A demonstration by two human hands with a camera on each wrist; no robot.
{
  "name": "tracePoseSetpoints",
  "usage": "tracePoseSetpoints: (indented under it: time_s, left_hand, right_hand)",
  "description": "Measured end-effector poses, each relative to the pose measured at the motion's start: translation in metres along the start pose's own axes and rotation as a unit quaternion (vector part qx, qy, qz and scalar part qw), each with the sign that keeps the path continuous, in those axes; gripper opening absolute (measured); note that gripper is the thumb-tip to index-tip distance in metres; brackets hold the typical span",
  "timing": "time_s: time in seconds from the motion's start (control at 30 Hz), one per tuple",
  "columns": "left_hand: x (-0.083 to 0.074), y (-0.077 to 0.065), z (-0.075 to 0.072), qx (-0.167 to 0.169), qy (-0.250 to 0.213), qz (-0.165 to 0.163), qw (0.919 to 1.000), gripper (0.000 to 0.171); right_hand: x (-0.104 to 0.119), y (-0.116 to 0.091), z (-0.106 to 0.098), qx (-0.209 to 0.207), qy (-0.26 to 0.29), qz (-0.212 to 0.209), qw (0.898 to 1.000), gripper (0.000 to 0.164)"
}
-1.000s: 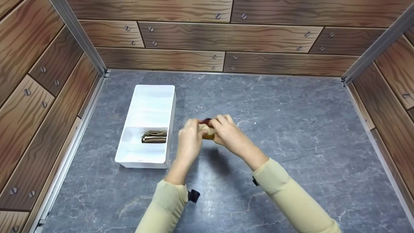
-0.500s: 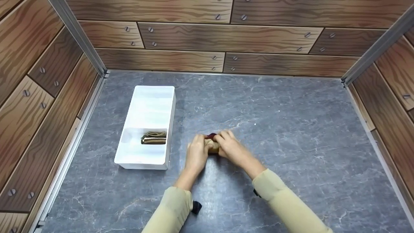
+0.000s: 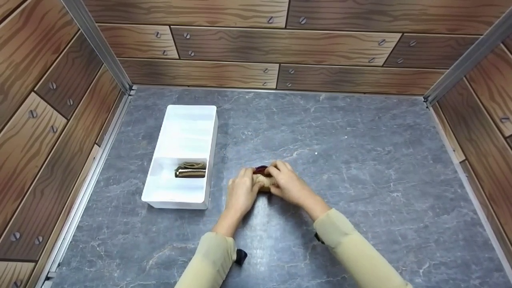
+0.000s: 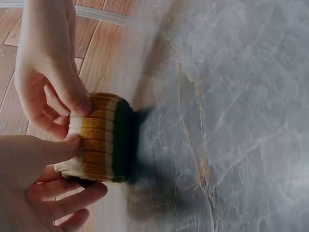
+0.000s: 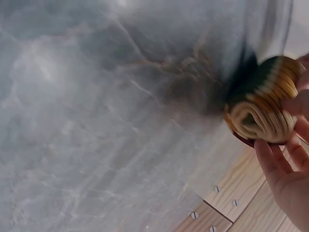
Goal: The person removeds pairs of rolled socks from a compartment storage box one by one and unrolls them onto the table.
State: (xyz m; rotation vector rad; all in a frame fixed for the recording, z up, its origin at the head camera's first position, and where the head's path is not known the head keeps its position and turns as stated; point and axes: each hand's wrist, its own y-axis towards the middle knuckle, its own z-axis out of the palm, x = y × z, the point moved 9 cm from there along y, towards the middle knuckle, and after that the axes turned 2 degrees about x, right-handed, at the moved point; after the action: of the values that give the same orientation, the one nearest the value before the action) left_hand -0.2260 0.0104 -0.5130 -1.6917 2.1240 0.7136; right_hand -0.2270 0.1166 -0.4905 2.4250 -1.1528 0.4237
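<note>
A rolled-up ribbed knit sock (image 3: 263, 182) sits between both hands, low at the middle of the grey surface. Stripes of mustard, cream and dark green run around it in the left wrist view, and its coiled layers show at one end in the right wrist view. From the left side my left hand (image 3: 241, 191) grips it, thumb on the near face. My right hand (image 3: 291, 184) pinches the other side with thumb and fingers. Dark red fabric shows at the far edge of the roll in the head view. The fingers partly cover the roll.
Left of the hands stands a white divided box (image 3: 147, 198). Folded brown and olive fabric pieces (image 3: 191, 172) lie in one of its compartments. Wood-patterned walls (image 3: 280, 46) enclose the grey marbled surface (image 3: 380, 180) at the back and sides.
Both hands have brought the rolled sock down and nearer to the person since a second ago. Over the last half second they barely shift, the fingers still working at the roll.
</note>
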Motion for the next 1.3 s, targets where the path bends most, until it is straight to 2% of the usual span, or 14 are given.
tracePoseSetpoints:
  time_s: [0.13,0.3,0.43,0.67,0.83,1.0,1.3]
  left_hand:
    - [-0.005,-0.006,-0.004,-0.023,0.031,0.036,0.9986,0.042]
    - [-0.011,-0.015,-0.008,-0.065,0.049,0.077,0.9937,0.039]
    - [-0.011,-0.019,-0.007,-0.072,0.050,0.089,0.9921,0.039]
    - [-0.015,-0.028,-0.006,-0.087,0.062,0.124,0.9865,0.029]
    - [-0.016,-0.034,-0.007,-0.093,0.071,0.133,0.9842,0.027]
    - [-0.016,-0.036,-0.007,-0.094,0.077,0.134,0.9835,0.025]
    - [-0.014,-0.037,-0.008,-0.108,0.088,0.141,0.9802,0.027]
  right_hand:
    - [-0.008,0.004,-0.006,-0.004,0.041,0.035,0.999,0.027]
    - [-0.016,0.011,-0.006,-0.004,0.039,0.043,0.998,0.024]
    - [-0.022,0.020,-0.003,-0.003,0.030,0.049,0.998,0.015]
    - [-0.045,0.037,0.005,0.003,0.025,0.107,0.994,0.011]
    - [-0.059,0.044,0.014,0.026,0.030,0.145,0.989,0.015]
    - [-0.069,0.046,0.022,0.040,0.011,0.159,0.986,0.017]
    - [-0.076,0.046,0.028,0.036,-0.061,0.169,0.983,0.022]
